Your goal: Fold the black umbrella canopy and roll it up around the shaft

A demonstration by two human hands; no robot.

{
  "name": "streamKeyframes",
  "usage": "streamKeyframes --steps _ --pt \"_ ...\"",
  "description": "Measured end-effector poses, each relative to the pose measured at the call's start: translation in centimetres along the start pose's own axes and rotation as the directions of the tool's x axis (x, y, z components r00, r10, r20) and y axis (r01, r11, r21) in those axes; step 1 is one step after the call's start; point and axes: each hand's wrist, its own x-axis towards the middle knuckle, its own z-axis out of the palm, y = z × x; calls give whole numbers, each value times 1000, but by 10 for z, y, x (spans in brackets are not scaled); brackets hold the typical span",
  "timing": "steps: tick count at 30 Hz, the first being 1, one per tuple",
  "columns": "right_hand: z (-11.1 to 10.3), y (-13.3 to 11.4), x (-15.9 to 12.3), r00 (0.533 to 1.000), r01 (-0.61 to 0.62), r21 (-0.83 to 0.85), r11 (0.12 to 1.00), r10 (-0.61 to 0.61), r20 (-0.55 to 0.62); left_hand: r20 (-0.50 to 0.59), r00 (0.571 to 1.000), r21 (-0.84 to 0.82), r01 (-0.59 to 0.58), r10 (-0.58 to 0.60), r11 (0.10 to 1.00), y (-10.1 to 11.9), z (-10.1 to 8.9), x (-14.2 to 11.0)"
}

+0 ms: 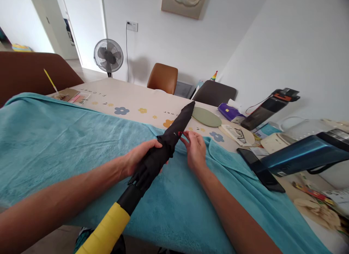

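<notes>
A folded black umbrella slants across the view, its tip pointing away and its yellow-wrapped handle towards me. My left hand is closed around the bunched canopy at about mid-length; part of its fingers is hidden behind the cloth. Farther up, the fingertips of my right hand pinch a small red tab at the canopy's right side. Whether the tab belongs to a strap is too small to tell. Beneath both hands lies a turquoise towel spread over the table's near part.
On the right stand a blue bottle and a dark bottle, with a phone, eyeglasses and a purple tissue pack around them. A green oval mat lies beyond the umbrella. Behind the table are chairs and a fan.
</notes>
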Motion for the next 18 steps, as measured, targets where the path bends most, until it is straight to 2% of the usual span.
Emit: streamKeyframes --steps 1,3,6,8,11,16,18 --pt "1 -1 -1 999 -44 51 998 44 4 76 997 -141 43 -33 989 -3 0 2" --pt "4 -2 -4 984 -177 121 977 171 56 199 979 -395 123 -47 910 -10 -2 7" --pt "8 -3 -7 918 -365 157 918 326 227 224 974 -547 155 -35 823 -17 -2 13" --pt "11 -3 -7 880 -427 161 890 368 300 255 966 -611 196 -44 767 -19 -1 15" --pt "12 -2 -6 853 -477 189 858 400 337 281 958 -667 230 -46 709 -18 3 14" --pt "14 -3 -3 823 -543 201 815 470 319 283 950 -609 286 -134 739 -18 8 11" --pt "16 -6 -2 809 -571 202 796 503 306 312 942 -602 294 -121 742 -17 8 9"
